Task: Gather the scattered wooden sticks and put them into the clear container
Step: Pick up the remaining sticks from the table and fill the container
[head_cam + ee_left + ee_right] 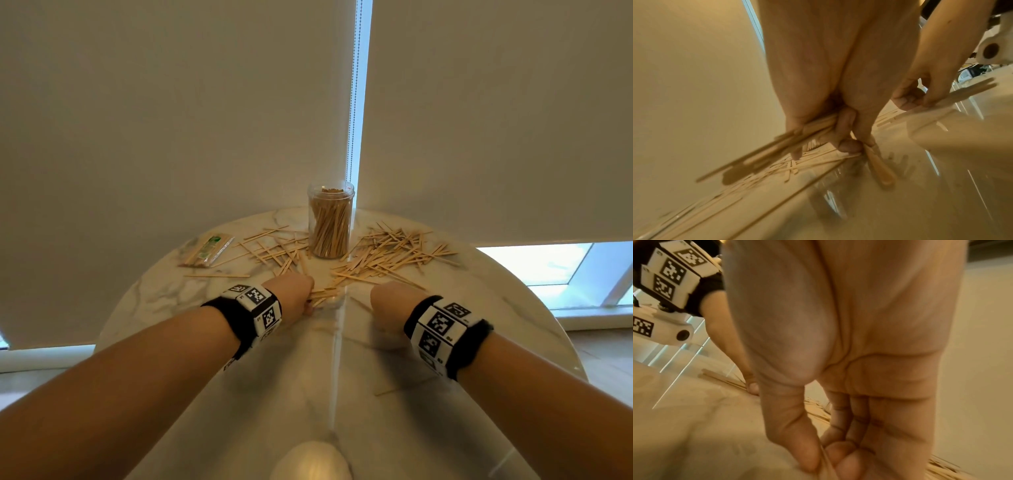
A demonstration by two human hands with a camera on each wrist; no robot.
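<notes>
Both hands down among the sticks, just in front of the jar

The left hand (818,104) clenches a bundle of sticks (777,144); the right hand (838,353) pinches a few. More sticks lie either side of the jar (330,222). Light, stiff, slippery: best gripped mid-length.

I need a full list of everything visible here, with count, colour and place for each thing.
container: one, clear, upright at the table's far middle, nearly full of sticks.
loose sticks: many, pale wood, scattered left and right of the container.
packet: one, clear with green print, far left.
table: one, round, white marble.
blinds: two, beige, behind the table.
wristbands: two, black with white markers.
left hand: grips a bundle of sticks.
right hand: pinches sticks between thumb and fingers.
</notes>
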